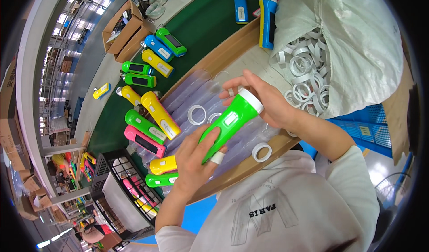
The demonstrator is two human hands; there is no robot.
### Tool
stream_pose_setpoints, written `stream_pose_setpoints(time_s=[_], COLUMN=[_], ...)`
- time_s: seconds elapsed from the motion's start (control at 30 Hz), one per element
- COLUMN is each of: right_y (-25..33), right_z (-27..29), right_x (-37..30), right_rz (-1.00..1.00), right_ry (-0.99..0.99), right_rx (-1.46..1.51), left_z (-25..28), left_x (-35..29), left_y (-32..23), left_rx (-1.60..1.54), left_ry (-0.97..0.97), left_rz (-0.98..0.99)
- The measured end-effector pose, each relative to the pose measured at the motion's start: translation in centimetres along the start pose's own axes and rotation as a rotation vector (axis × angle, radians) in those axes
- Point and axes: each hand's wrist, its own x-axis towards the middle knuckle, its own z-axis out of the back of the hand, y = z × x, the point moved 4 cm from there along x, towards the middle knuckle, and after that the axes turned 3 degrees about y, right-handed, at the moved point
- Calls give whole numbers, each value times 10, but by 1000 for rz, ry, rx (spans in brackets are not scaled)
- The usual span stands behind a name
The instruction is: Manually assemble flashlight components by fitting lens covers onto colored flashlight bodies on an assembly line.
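Observation:
A green flashlight (230,122) with a white ring around its wide head is tilted across the middle, head up and to the right. My left hand (192,160) is wrapped round its lower body, with a white band on one finger. Behind the white head, my right hand (268,98) has its fingers stretched out and apart, palm close to the rim; whether it touches cannot be made out. A finger there also carries a white band. Below the flashlight, clear plastic tubes or sleeves lie in a cardboard tray (250,174), with a loose white ring (197,115) on them.
A woven sack (357,42) spills many white rings (308,73) at the right. Yellow, blue, green and pink flashlights (160,116) lie on the green tabletop (196,33). A black crate (105,162) stands at left, an open cardboard box (125,31) at the far left.

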Motion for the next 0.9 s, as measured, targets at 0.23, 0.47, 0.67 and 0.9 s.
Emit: stream_pose_setpoints(time_s=[0.23,0.47,0.67,0.9], right_y=[-2,-5,-4,5], right_z=[4,6,14,23], right_x=[-14,-13,-5,-7], right_rz=[290,269,236,210], right_ry=[91,51,-112,48], right_rx=[104,112,-113,255], left_z=[-67,-74,-92,-93], left_x=[-42,-28,-23,-15], left_y=[18,-9,-5,-3], left_rx=[-1855,-1494,-1139,-2278], left_ry=[31,400,239,278], left_rz=[1003,972,921,817])
